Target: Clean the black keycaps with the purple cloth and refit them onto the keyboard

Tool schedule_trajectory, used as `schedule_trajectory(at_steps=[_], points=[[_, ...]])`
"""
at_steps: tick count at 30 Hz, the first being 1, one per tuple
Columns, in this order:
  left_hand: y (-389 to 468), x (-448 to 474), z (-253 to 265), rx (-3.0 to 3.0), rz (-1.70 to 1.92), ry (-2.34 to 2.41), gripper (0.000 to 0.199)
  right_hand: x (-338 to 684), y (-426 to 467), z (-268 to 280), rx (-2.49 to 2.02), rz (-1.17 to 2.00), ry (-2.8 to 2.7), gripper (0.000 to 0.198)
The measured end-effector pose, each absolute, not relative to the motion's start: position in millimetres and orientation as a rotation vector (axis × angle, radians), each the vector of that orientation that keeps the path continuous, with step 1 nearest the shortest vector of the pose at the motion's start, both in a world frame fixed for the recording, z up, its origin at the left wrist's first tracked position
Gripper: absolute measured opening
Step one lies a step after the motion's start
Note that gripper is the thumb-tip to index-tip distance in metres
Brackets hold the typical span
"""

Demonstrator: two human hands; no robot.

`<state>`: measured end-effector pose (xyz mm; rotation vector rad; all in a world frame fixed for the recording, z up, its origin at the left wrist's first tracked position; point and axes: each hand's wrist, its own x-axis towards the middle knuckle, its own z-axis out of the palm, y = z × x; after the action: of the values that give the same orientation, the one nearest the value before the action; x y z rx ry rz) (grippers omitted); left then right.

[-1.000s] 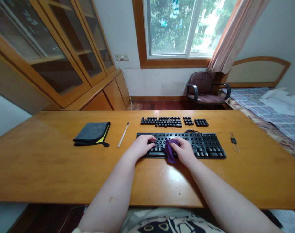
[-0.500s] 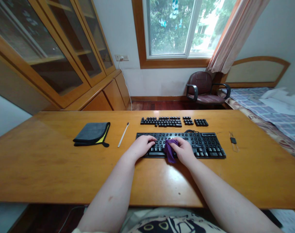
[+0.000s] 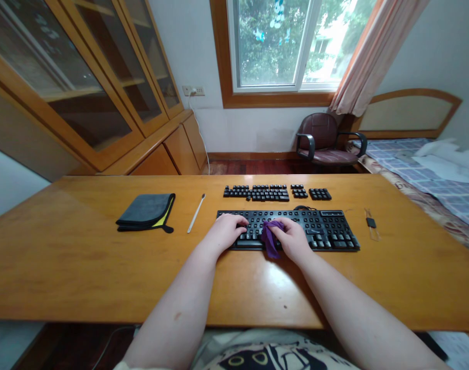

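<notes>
A black keyboard (image 3: pixel 335 226) lies flat on the desk, most of its keycaps off, with caps left mainly at its right end and along the front row. My left hand (image 3: pixel 227 231) rests on the keyboard's left part, thumb apart from the curved fingers. Pinched in my right hand (image 3: pixel 293 237) is a crumpled purple cloth (image 3: pixel 271 245), pressed against the middle of the keyboard and hanging over its front edge. Fingertips under the cloth are partly hidden. Behind the keyboard, loose black keycaps (image 3: pixel 269 194) stand in grouped rows.
To the left lie a folded grey cloth (image 3: pixel 144 209) with black trim and a slim white brush (image 3: pixel 196 213). A small black object with thin wire loops (image 3: pixel 371 223) lies right of the keyboard. The wooden desk (image 3: pixel 103 277) carries everything; an office chair (image 3: pixel 321 136) stands beyond.
Almost nothing differs. Both hands and the purple cloth stay at the same places on the keyboard, with only a tiny shift of the left forearm.
</notes>
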<state>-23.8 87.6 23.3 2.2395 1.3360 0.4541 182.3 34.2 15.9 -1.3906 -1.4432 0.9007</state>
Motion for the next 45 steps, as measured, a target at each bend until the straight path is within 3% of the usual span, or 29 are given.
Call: schedule_trajectory(at_steps=[29, 45], points=[[82, -19, 27, 2.373, 0.349, 1.468, 0.012, 183, 36, 12, -1.380, 0.881, -1.453, 0.023], [74, -5, 25, 2.515, 0.423, 1.539, 0.027, 183, 36, 12, -1.377, 0.892, -1.459, 0.020]])
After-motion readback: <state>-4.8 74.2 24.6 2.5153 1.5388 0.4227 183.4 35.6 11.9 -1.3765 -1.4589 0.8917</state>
